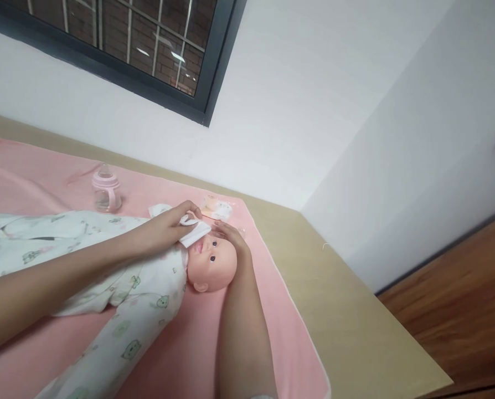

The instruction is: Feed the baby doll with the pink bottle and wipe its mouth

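Observation:
A baby doll (212, 265) in a white printed sleepsuit lies on its back on a pink blanket (197, 354), head towards the right. My left hand (176, 221) pinches a white wipe (194, 233) and presses it against the doll's cheek, close to the mouth. My right hand (231, 235) rests on the far side of the doll's head, fingers curved around it.
A pink baby bottle (105, 190) stands on the blanket behind the doll. A small packet (217, 209) lies near the blanket's far corner. The blanket covers a beige tabletop (347, 310) set against a white wall; wooden floor shows at the right.

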Motion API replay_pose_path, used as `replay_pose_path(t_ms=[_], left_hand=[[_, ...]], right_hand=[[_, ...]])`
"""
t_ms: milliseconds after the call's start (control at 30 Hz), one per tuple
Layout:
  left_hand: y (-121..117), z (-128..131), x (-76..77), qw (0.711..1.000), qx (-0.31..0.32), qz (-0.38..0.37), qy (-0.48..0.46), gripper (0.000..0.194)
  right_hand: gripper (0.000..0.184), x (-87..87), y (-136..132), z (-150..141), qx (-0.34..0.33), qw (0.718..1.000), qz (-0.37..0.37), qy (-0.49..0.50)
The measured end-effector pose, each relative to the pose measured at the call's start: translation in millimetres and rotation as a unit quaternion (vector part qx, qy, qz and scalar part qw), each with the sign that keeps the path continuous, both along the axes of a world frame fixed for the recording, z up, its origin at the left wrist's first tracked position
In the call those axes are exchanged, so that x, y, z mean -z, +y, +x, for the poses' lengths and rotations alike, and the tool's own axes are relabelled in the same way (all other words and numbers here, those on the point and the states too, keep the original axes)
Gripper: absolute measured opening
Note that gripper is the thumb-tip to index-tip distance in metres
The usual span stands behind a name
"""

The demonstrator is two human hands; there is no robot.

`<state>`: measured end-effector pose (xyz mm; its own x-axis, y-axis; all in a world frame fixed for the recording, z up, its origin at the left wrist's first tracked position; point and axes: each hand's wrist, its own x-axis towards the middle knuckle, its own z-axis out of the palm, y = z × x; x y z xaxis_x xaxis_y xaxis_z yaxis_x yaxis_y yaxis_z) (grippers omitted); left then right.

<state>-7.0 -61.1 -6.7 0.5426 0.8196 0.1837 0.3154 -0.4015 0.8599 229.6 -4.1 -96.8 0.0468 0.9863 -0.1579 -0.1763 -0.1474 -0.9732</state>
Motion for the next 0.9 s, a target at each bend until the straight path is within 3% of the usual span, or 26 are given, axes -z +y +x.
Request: replay_pose_path(t_ms=[167,333,500,900], left_hand=[[1.1,-0.8,-3.5,0.996,0.004,0.064,0.059,0.046],[-1.8,1.6,-10.5,0.991,0.064,0.097,0.072,0.033],[-3.7,1.9,-13.1,0.990,0.085,0.088,0.063,0.027],[-7.0,1.3,-12.0,0.983,0.061,0.133,0.107,0.026]], right_hand=[[0.025,-0.7,0.5,-0.5,-0.002,1.000,-0.001,0.012],[0.024,-3.7,0.2,-0.9,-0.002,1.000,-0.015,0.014],[0.023,-2.4,1.1,-0.4,-0.001,1.000,-0.017,0.014],[0.017,-9.8,-5.0,-3.0,-0.001,1.000,-0.024,-0.003]])
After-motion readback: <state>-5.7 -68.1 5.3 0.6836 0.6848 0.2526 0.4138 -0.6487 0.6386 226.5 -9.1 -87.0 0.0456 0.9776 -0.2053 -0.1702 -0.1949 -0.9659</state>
